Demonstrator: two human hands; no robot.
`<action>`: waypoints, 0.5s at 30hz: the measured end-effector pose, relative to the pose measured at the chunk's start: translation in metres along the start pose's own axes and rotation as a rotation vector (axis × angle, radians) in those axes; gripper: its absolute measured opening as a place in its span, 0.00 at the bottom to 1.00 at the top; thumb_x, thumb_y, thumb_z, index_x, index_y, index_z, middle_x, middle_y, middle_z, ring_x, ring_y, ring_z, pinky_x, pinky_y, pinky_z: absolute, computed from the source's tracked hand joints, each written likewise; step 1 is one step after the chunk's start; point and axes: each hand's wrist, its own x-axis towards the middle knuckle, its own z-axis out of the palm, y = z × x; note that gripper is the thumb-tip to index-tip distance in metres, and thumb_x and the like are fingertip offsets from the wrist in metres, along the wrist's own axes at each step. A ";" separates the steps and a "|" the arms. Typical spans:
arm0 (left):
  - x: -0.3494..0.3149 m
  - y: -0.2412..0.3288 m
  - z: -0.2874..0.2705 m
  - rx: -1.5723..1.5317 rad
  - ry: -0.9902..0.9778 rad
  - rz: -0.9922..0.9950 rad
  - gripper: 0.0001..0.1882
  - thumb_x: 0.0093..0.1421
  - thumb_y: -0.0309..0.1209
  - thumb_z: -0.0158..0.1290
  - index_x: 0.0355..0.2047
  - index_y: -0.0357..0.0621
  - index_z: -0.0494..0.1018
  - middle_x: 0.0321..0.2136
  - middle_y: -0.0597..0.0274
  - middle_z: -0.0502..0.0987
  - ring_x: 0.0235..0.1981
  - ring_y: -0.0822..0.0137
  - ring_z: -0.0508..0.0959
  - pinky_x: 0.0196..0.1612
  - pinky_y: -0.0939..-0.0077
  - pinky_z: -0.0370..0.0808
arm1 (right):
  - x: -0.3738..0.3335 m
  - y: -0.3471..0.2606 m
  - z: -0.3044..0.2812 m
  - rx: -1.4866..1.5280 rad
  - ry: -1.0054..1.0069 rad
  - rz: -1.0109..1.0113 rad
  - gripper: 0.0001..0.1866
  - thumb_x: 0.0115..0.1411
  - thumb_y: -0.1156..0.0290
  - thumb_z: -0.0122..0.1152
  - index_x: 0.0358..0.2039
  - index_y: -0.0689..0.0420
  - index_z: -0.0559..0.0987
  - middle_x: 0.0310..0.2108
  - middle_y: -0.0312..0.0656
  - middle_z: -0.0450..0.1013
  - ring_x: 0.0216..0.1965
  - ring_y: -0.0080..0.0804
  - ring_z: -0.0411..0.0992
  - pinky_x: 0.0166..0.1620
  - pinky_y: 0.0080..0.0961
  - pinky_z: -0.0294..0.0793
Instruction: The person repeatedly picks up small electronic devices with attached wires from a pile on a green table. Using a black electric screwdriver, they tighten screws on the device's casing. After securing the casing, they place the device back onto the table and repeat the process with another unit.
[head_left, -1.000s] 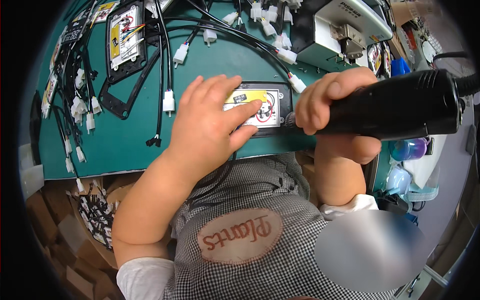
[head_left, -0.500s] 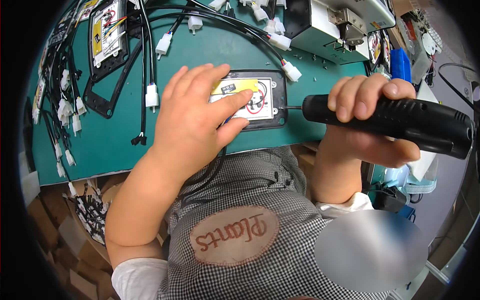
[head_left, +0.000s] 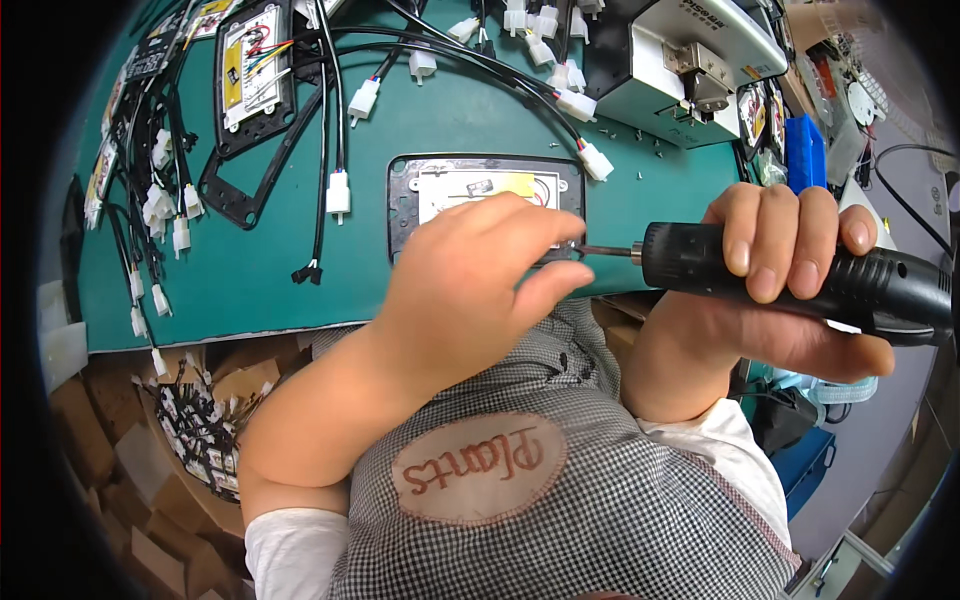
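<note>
My right hand (head_left: 775,290) is wrapped round a black electric screwdriver (head_left: 685,258), held level with its bit (head_left: 610,250) pointing left. My left hand (head_left: 475,280) reaches over the near right part of a black rectangular plate (head_left: 402,190), covering much of it. Its thumb and index finger are apart, with the bit's tip in the gap between them; no screw can be made out there. On the plate sits a white panel (head_left: 432,188) with a yellow label (head_left: 520,183) and a thin wire. My left hand's other fingers are hidden.
Black cables with white connectors (head_left: 340,195) cross the green table (head_left: 300,300). Another plate with a wired panel (head_left: 255,80) lies at the far left, beside a cable bundle (head_left: 130,190). A white-and-black machine (head_left: 680,85) stands far right, loose screws (head_left: 640,175) before it, a blue bin (head_left: 803,150) beyond.
My left hand has lifted off the panel and moved right to the screwdriver's tip. The screwdriver has shifted right and nearer in view. The whole view has shifted slightly.
</note>
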 end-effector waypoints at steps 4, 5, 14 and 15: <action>0.001 0.000 0.002 -0.121 -0.030 -0.045 0.08 0.51 0.26 0.60 0.32 0.38 0.76 0.25 0.59 0.76 0.24 0.66 0.74 0.28 0.74 0.71 | 0.001 -0.008 0.011 0.024 0.063 -0.006 0.31 0.45 0.48 0.71 0.40 0.58 0.71 0.24 0.33 0.69 0.21 0.23 0.68 0.29 0.22 0.68; 0.000 0.004 -0.002 -0.166 -0.047 -0.111 0.07 0.53 0.26 0.59 0.32 0.38 0.76 0.24 0.61 0.75 0.23 0.68 0.73 0.28 0.76 0.71 | 0.001 -0.010 0.013 0.031 0.084 -0.015 0.30 0.44 0.50 0.72 0.39 0.57 0.71 0.23 0.32 0.69 0.21 0.22 0.68 0.29 0.22 0.68; -0.016 0.013 0.005 -0.864 0.019 -0.476 0.06 0.61 0.27 0.54 0.35 0.36 0.74 0.27 0.65 0.75 0.24 0.80 0.70 0.28 0.87 0.69 | 0.002 -0.014 0.021 0.163 0.175 -0.042 0.26 0.42 0.57 0.72 0.36 0.58 0.71 0.21 0.32 0.69 0.19 0.22 0.70 0.29 0.23 0.71; -0.019 0.009 0.009 -0.891 0.080 -0.404 0.06 0.62 0.27 0.54 0.35 0.36 0.74 0.28 0.65 0.76 0.23 0.80 0.70 0.27 0.87 0.69 | 0.002 -0.014 0.022 0.170 0.185 -0.041 0.26 0.42 0.57 0.72 0.36 0.58 0.71 0.21 0.32 0.69 0.19 0.22 0.70 0.29 0.23 0.71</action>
